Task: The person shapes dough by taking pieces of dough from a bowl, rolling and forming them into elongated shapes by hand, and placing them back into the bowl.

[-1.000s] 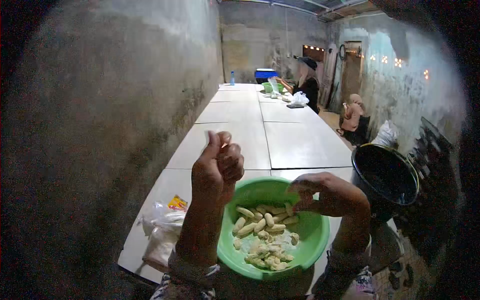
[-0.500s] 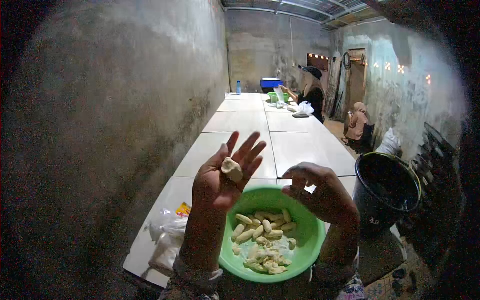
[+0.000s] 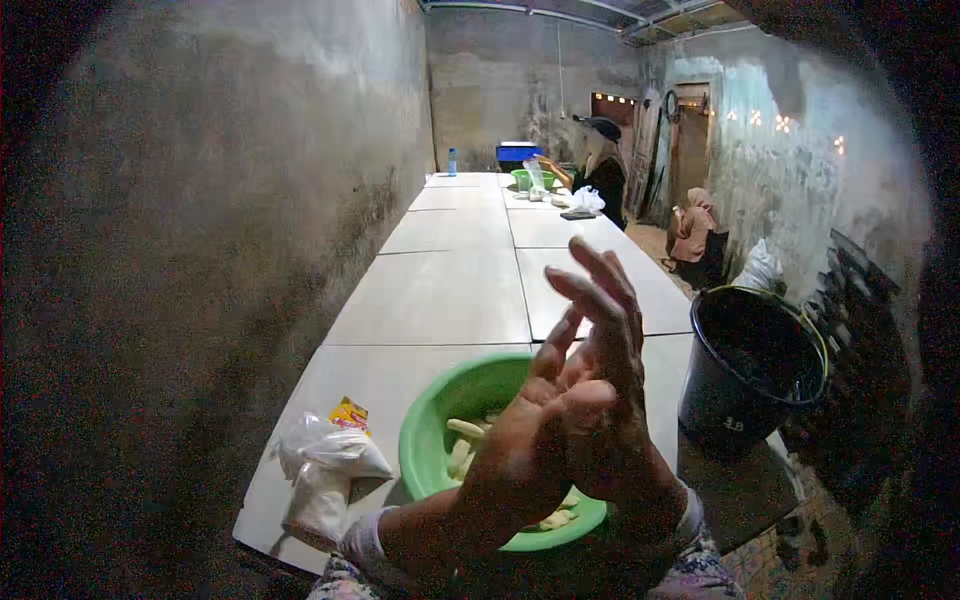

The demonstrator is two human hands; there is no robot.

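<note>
My left hand (image 3: pixel 525 435) and my right hand (image 3: pixel 618 365) are pressed palm to palm above a green basin (image 3: pixel 422 425). The lump of pale dough that lay in my left palm is now hidden between them. Fingers of both hands point up and away, and the right hand's are stretched along the left's. Below, finger-shaped dough pieces (image 3: pixel 463 430) lie in the basin, mostly covered by my forearms.
Left of the basin lie clear plastic bags of white powder (image 3: pixel 320 500) and a yellow packet (image 3: pixel 349 415). A black bucket (image 3: pixel 745 400) stands at the right. Far along the white-topped table (image 3: pixel 440 300), one person (image 3: pixel 603 170) handles a plastic bag; another person (image 3: pixel 695 230) sits low by the wall.
My right hand has come from above the basin's right side onto my left palm, closing over the dough lump. The view has shifted slightly right.
</note>
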